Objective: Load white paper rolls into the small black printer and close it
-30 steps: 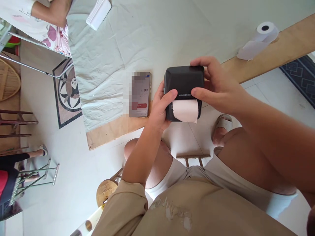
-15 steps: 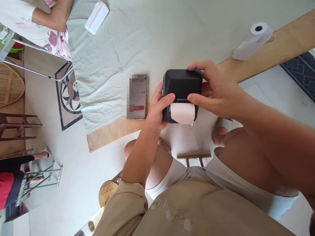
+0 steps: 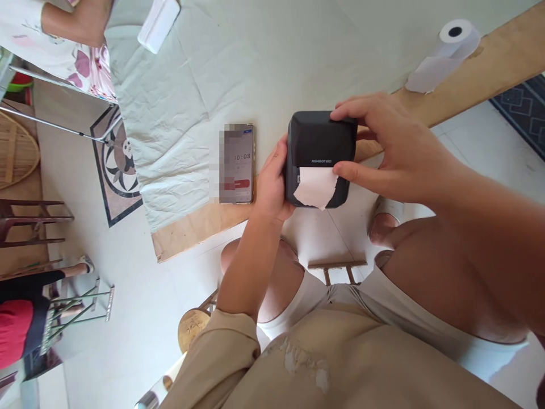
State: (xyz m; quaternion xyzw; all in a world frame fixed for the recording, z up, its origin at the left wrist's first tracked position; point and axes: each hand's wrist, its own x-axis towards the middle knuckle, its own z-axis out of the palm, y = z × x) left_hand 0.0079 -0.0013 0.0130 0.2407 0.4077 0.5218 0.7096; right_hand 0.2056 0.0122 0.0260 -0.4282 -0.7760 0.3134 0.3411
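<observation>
Both hands were on the black printer point(image 3: 321, 142), which was held at the near edge of the wooden table point(image 3: 191, 230), over the person's knees. The left hand point(image 3: 272, 184) was cupped round its left side in a closed grip, fingertips out of sight behind the body. The right hand point(image 3: 394, 150) clamped it from the right, fingers curled over the far right corner and thumb pressed to the near face, touching the paper strip point(image 3: 315, 186) that hung ragged-edged from the slot. Just left of the left hand, a phone point(image 3: 237, 163) lay flat on the pale cloth point(image 3: 204, 85), screen lit. Far right, a paper roll point(image 3: 453, 35) sat on bare wood with its tail loose. Far left, a white box point(image 3: 158, 24) rested beside another person's arm point(image 3: 74, 20).
</observation>
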